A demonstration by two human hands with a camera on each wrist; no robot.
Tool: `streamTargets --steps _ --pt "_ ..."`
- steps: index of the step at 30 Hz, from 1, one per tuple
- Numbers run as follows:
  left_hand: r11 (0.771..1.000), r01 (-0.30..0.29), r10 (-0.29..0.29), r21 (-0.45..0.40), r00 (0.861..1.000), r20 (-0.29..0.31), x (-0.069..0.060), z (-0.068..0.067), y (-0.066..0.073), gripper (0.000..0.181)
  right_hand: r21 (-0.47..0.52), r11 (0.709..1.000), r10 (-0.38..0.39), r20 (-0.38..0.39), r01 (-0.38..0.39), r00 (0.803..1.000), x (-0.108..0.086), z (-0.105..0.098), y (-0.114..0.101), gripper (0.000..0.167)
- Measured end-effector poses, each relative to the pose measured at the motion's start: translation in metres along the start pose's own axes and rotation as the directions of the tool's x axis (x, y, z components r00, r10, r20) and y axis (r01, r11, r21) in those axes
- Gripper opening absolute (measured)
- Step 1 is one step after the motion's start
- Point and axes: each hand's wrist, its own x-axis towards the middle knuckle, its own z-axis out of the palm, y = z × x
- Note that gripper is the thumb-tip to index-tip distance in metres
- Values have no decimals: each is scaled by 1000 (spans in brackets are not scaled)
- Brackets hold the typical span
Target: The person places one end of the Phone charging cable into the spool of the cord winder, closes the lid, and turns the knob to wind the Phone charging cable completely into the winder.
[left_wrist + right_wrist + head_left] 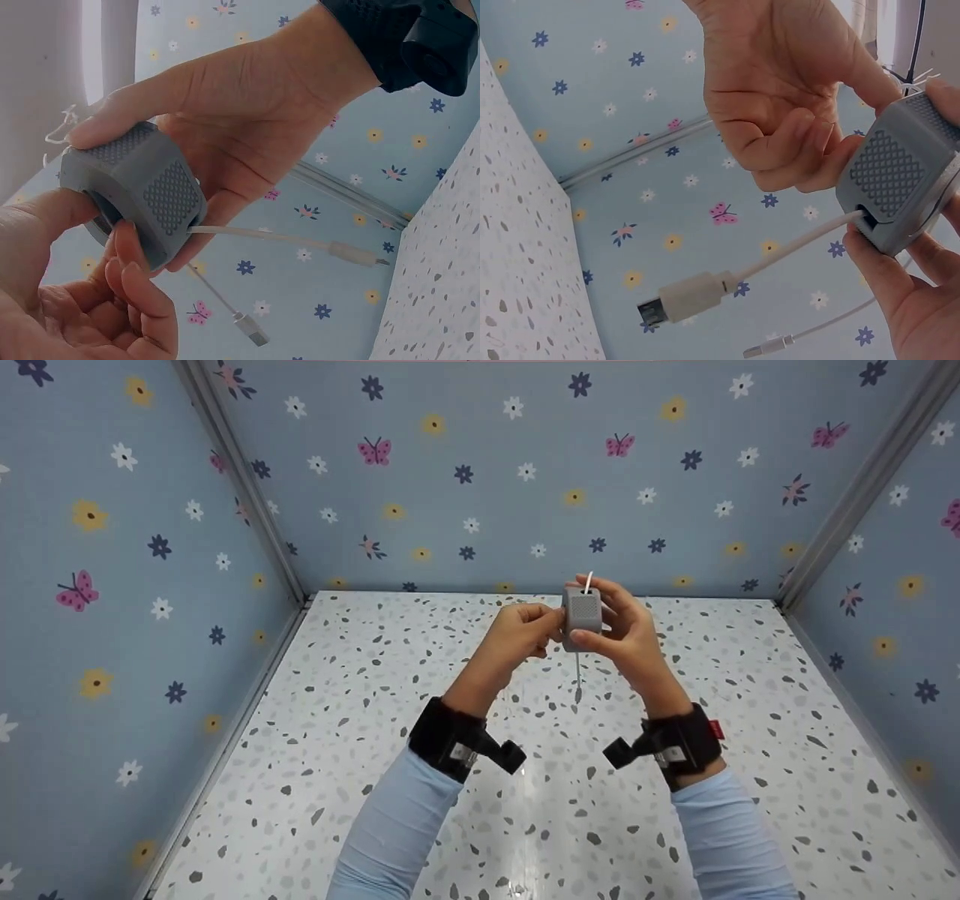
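Note:
A grey cable winder (585, 611), a rounded block with dotted textured faces, is held up above the floor between both hands. My right hand (628, 622) grips it from the right, thumb on the near side and fingers behind. From the left, my left hand (521, 631) has its thumb and a finger pinching at the round recess in the winder's side (171, 196); what lies inside is hidden. A white cable comes out of a slot, ending in a small micro-USB-like plug (691, 298). Another white cable end with a flat metal plug (251, 330) dangles lower.
Underneath is a white speckled surface (525, 810). Blue walls with flowers and butterflies stand behind (495, 472) and at both sides, joined by grey corner strips (232, 472). Black straps with small cameras (450, 739) sit on both wrists.

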Motion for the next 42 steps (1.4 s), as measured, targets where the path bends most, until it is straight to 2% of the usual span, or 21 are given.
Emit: streamTargets --steps 4,11,15,17,20,21,23,24,25,28,29,30,31,32,33,34,35,37,38,40,42 --pt "999 -32 32 12 999 11 0 -1 2 18 7 1000 -3 2 3 1000 0 0 0 67" --pt "985 -170 170 29 985 14 -1 -3 0 18 19 1000 -13 -2 13 1000 0 -1 -1 64" --pt "951 -271 276 147 961 -17 -2 -2 -1 14 43 999 -10 -4 11 1000 1 -1 -1 63" --pt "912 -330 348 245 937 -31 -2 -2 -3 11 50 999 -3 -4 4 1000 2 -1 -1 63" --pt "818 -420 470 393 882 -34 -1 -2 -4 6 51 999 9 -8 -9 1000 2 0 -1 63" --pt "777 -449 511 441 859 -25 -1 -2 -5 5 47 999 11 -10 -11 1000 2 0 0 63" --pt "676 -508 599 533 801 4 0 -1 -7 6 36 999 13 -14 -12 1000 2 0 1 63" --pt "623 -533 639 572 769 22 0 -1 -7 7 36 999 10 -14 -9 1000 2 0 2 63" --pt "557 -555 681 617 731 43 1 0 -8 9 35 999 6 -15 -5 1000 2 -1 2 63" --pt "330 -584 799 742 591 110 3 1 -11 14 36 999 -3 -17 3 1000 3 -1 4 63" --pt "267 -580 825 769 550 129 4 2 -12 16 38 999 -4 -19 5 1000 3 -1 4 62" --pt "227 -578 842 784 521 139 4 2 -13 16 37 999 -5 -20 6 1000 3 -1 4 62" --pt "212 -580 850 786 506 145 5 3 -14 16 34 999 -5 -23 6 1000 3 -1 5 62" --pt "225 -587 846 777 514 143 4 3 -14 16 29 1000 -5 -24 6 1000 3 -1 5 61" --pt "263 -600 829 756 541 140 3 2 -14 16 23 1000 -6 -24 7 1000 3 -2 5 61" --pt "335 -614 801 715 585 127 3 2 -14 15 19 1000 -6 -28 7 1000 2 -2 5 61" --pt "424 -616 760 664 640 109 2 1 -13 13 14 1000 -8 -30 8 1000 2 -2 5 61" --pt "608 -575 648 548 758 76 1 -1 -12 8 8 1000 -10 -35 11 999 1 -4 5 62" --pt "687 -536 585 491 808 64 1 -2 -11 7 6 1000 -13 -37 13 999 1 -4 5 62" --pt "810 -449 469 377 882 42 1 -3 -9 9 5 1000 -13 -45 13 999 0 -5 4 63" --pt "897 -361 368 256 929 23 1 -3 -7 12 3 1000 -10 -46 10 999 1 -5 3 63"
